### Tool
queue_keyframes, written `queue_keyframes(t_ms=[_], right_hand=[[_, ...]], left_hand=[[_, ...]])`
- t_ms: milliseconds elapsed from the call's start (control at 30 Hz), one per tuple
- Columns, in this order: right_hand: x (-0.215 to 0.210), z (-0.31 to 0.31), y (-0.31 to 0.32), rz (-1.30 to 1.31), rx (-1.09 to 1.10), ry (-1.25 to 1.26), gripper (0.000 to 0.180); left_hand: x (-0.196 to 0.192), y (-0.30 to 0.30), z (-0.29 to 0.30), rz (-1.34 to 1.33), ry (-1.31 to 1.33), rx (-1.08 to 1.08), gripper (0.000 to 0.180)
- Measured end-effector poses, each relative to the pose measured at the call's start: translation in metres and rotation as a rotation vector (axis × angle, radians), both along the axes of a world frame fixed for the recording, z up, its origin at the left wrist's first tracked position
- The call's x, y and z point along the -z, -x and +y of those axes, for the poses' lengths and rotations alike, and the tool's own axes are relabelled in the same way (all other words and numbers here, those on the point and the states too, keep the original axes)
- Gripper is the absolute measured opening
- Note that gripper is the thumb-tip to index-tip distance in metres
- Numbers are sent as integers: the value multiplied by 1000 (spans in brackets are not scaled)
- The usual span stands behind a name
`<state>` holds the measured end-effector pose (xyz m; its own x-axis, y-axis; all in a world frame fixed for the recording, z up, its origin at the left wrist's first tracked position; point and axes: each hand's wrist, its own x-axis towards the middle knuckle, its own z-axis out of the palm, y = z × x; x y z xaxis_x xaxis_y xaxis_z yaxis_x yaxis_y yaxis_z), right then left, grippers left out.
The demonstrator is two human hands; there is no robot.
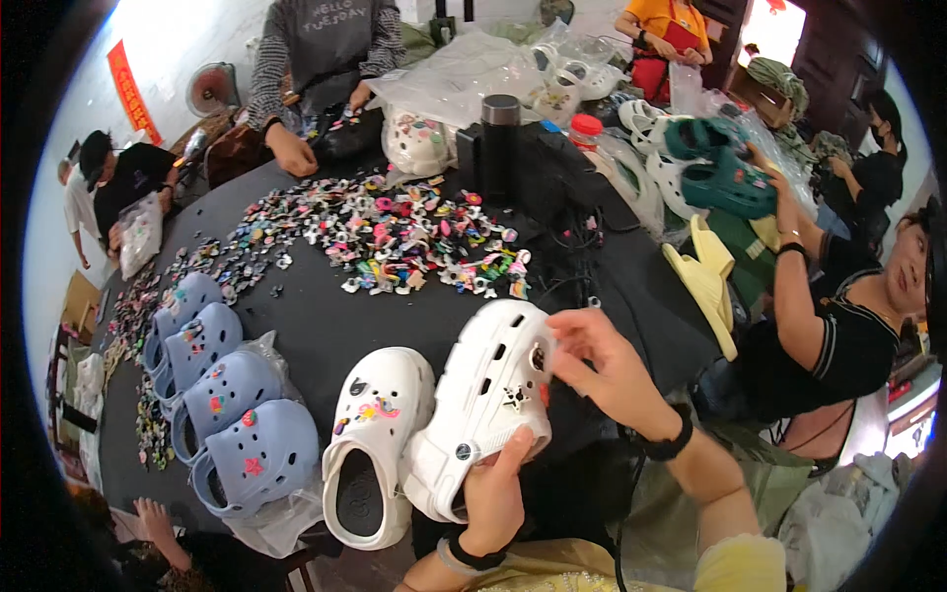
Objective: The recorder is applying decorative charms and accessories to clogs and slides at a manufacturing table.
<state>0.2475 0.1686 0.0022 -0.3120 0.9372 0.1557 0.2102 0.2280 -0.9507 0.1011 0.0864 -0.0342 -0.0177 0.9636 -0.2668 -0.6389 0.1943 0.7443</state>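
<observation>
My left hand (495, 501) is closed around the ankle end of a white clog (473, 380), tilted up with its toe pointing away. Charms sit in its holes, among them a dark star-like one (515, 398) and a round dark one (538, 356). At the clog's right side, by the toe, my right hand (607, 370) has its thumb and fingers apart, the fingertips at the clog's edge; I see nothing held in them. Just left of the raised clog, a second white clog (380, 434) rests on the black table (326, 321) with colourful charms on its upper.
Several blue clogs (258, 449) stand in a row at left. A heap of small charms (414, 232) spreads behind, near a black flask (500, 148). Yellow slides (705, 276) lie at right. A person at right handles green clogs (725, 183); another person's hand (291, 153) rests across the table.
</observation>
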Motion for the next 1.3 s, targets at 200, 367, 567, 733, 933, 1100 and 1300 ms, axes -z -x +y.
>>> queue_keyframes(t_ms=[200, 367, 567, 733, 933, 1100, 1300], right_hand=[[28, -35, -11, -146, 288, -135, 61], [52, -43, -8, 357, 144, 239, 69], [41, -56, 5, 406, -262, 476, 64], [49, -65, 8, 337, -274, 431, 62], [45, -71, 7, 283, -232, 464, 61], [40, -73, 12, 344, -240, 478, 62], [43, -71, 13, 284, -234, 533, 61]], left_hand=[[-19, 30, -11, -476, 190, 50, 26], [-31, 49, -15, -680, 200, -112, 32], [-37, 57, -22, -868, 183, -171, 33], [-39, 56, -32, -767, 152, -169, 29], [-43, 48, -41, -642, 222, -133, 24], [-43, 53, -38, -601, 139, -217, 37], [-39, 53, -36, -539, 90, -223, 44]])
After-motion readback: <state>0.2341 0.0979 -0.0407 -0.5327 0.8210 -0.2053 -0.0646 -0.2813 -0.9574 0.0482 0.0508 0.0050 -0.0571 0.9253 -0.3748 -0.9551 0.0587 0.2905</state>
